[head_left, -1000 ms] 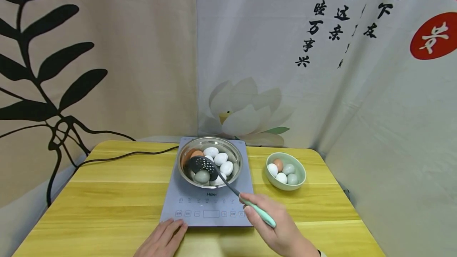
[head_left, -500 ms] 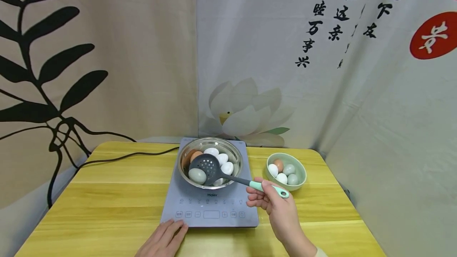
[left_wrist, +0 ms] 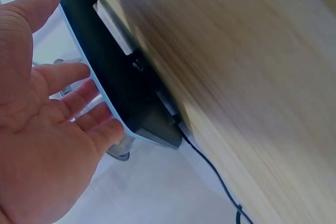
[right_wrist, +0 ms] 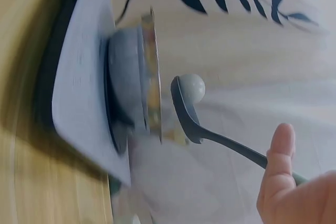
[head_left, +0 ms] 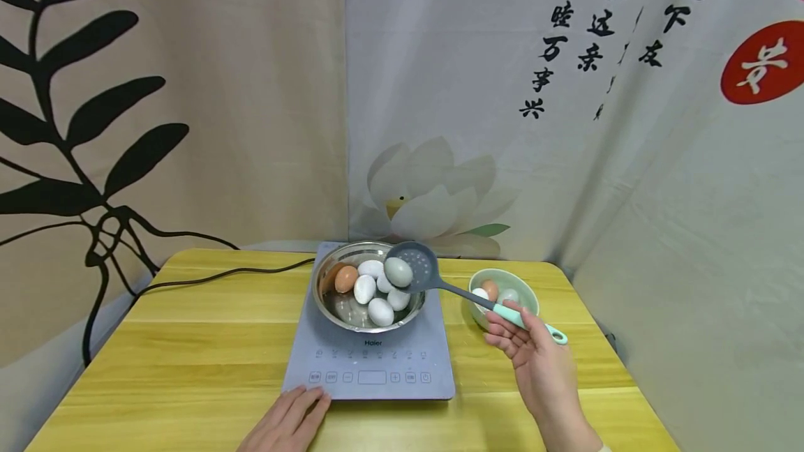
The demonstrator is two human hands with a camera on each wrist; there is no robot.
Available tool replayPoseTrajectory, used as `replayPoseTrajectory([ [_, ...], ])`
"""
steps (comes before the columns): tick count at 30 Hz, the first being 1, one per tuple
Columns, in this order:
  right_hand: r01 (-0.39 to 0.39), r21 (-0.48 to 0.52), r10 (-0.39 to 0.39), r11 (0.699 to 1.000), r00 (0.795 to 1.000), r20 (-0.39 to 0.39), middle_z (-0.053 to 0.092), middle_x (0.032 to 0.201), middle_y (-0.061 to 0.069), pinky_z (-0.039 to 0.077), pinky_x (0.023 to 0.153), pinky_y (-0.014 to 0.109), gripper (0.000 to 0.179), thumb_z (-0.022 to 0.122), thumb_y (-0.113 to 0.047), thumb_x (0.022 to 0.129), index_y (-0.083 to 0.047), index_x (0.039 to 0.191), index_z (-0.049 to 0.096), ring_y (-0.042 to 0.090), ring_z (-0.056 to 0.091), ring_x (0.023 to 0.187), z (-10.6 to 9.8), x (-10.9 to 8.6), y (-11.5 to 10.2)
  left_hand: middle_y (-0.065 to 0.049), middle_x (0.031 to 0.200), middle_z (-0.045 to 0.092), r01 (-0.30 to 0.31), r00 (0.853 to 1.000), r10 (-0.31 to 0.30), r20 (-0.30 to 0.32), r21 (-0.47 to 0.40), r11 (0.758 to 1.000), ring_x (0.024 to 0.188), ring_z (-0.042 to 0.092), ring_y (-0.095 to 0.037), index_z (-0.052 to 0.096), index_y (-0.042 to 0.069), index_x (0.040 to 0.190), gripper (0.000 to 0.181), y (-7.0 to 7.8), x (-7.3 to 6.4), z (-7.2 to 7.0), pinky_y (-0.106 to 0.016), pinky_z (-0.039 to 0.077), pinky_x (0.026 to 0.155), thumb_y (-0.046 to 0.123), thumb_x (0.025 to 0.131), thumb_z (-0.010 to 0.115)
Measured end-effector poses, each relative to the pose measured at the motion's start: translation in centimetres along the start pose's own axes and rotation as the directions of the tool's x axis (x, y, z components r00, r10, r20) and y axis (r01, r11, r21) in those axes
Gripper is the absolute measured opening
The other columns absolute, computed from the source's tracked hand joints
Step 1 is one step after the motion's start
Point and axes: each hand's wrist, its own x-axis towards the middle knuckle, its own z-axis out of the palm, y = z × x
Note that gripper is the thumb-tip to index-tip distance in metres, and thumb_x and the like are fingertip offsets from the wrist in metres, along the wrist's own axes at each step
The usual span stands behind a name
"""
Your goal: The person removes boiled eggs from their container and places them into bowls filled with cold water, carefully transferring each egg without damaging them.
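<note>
My right hand (head_left: 543, 368) holds the mint-green handle of a dark grey skimmer (head_left: 430, 272), thumb along the top. In the skimmer's perforated bowl lies a pale greenish egg (head_left: 398, 272), raised above the right rim of a steel basin (head_left: 342, 304); the right wrist view shows this egg (right_wrist: 192, 88) clear of the basin. Several white eggs (head_left: 380, 312) and a brown egg (head_left: 345, 278) lie in the basin, which stands on a grey induction cooker (head_left: 301, 347). My left hand (head_left: 285, 424) rests on the cooker's front left corner, fingertips touching its edge.
Right of the cooker stands a light green bowl (head_left: 526, 290) of eggs, partly hidden behind my right hand and the skimmer handle. A black cord (head_left: 232, 271) runs left from the cooker across the wooden table (head_left: 188, 347). Printed curtains (head_left: 251, 89) hang behind.
The skimmer has risen from inside the basin with the greenish egg on it and moved right. My right hand has shifted right, in front of the green bowl. The left hand stays put.
</note>
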Motion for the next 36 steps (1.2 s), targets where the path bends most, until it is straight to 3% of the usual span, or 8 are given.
replayPoseTrajectory([
  [6, 0.027, 0.051, -0.019, 0.998, 0.989, -0.146, 0.083, 0.108, 0.009, 0.067, 0.088, 0.029, 0.031, 0.048, -0.030, 0.116, -0.013, 0.123, 0.072, 0.016, 0.080, 0.094, -4.1, -0.7, -1.4, -0.003, 0.129, 0.072, 0.006, 1.000, -0.006, -0.007, -0.009, 1.000, 0.118, 0.068, -0.024, 0.077, 0.011, 0.127, 0.080, 0.1, 0.0, 0.0, -0.015, 0.000, 0.134, 0.081, 0.092, 0.059],
  [11, 0.085, 0.109, -0.048, 0.990, 0.952, -0.301, 0.083, 0.101, 0.013, 0.068, 0.084, 0.033, 0.026, 0.056, -0.025, 0.112, -0.007, 0.120, 0.073, 0.019, 0.081, 0.089, -6.8, -1.1, -1.8, -0.004, 0.129, 0.072, -0.007, 1.000, 0.006, -0.025, -0.020, 1.000, 0.117, 0.068, -0.025, 0.077, 0.010, 0.127, 0.081, 0.0, 0.0, 0.1, -0.016, 0.001, 0.134, 0.081, 0.093, 0.058],
  [16, 0.112, 0.129, -0.054, 0.985, 0.921, -0.387, 0.083, 0.099, 0.015, 0.069, 0.081, 0.034, 0.025, 0.060, -0.024, 0.111, -0.006, 0.120, 0.075, 0.020, 0.081, 0.087, -8.6, -1.4, -1.9, -0.005, 0.128, 0.072, -0.014, 0.999, 0.013, -0.038, -0.022, 1.000, 0.117, 0.068, -0.026, 0.077, 0.009, 0.126, 0.081, 0.0, 0.0, 0.2, -0.017, 0.002, 0.135, 0.080, 0.094, 0.057],
  [26, 0.099, 0.077, -0.044, 0.992, 0.849, -0.526, 0.083, 0.094, 0.011, 0.069, 0.076, 0.033, 0.023, 0.063, -0.024, 0.109, -0.007, 0.119, 0.075, 0.019, 0.081, 0.082, -9.1, -1.0, -1.3, -0.003, 0.129, 0.071, -0.030, 0.999, 0.030, -0.022, -0.001, 1.000, 0.117, 0.067, -0.023, 0.077, 0.011, 0.126, 0.079, -0.2, 0.0, 0.1, -0.016, 0.001, 0.134, 0.080, 0.095, 0.055],
  [32, 0.121, -0.104, -0.159, 0.987, 0.807, -0.569, 0.082, 0.094, 0.006, 0.068, 0.075, 0.030, 0.023, 0.064, -0.024, 0.108, -0.008, 0.122, 0.072, 0.015, 0.079, 0.081, -8.6, -0.7, -0.2, -0.002, 0.128, 0.071, -0.030, 0.999, 0.030, -0.018, 0.001, 1.000, 0.116, 0.067, -0.023, 0.077, 0.012, 0.127, 0.078, -0.1, 0.0, 0.1, -0.016, 0.001, 0.134, 0.080, 0.095, 0.056],
  [36, 0.159, -0.194, -0.241, 0.968, 0.808, -0.538, 0.081, 0.095, 0.004, 0.067, 0.075, 0.027, 0.027, 0.064, -0.023, 0.108, -0.005, 0.127, 0.068, 0.012, 0.078, 0.081, -8.2, -0.5, 0.6, -0.002, 0.128, 0.071, -0.032, 0.999, 0.032, -0.021, 0.002, 0.999, 0.116, 0.068, -0.022, 0.077, 0.012, 0.127, 0.077, -0.1, -0.1, 0.1, -0.015, 0.002, 0.134, 0.079, 0.095, 0.056],
])
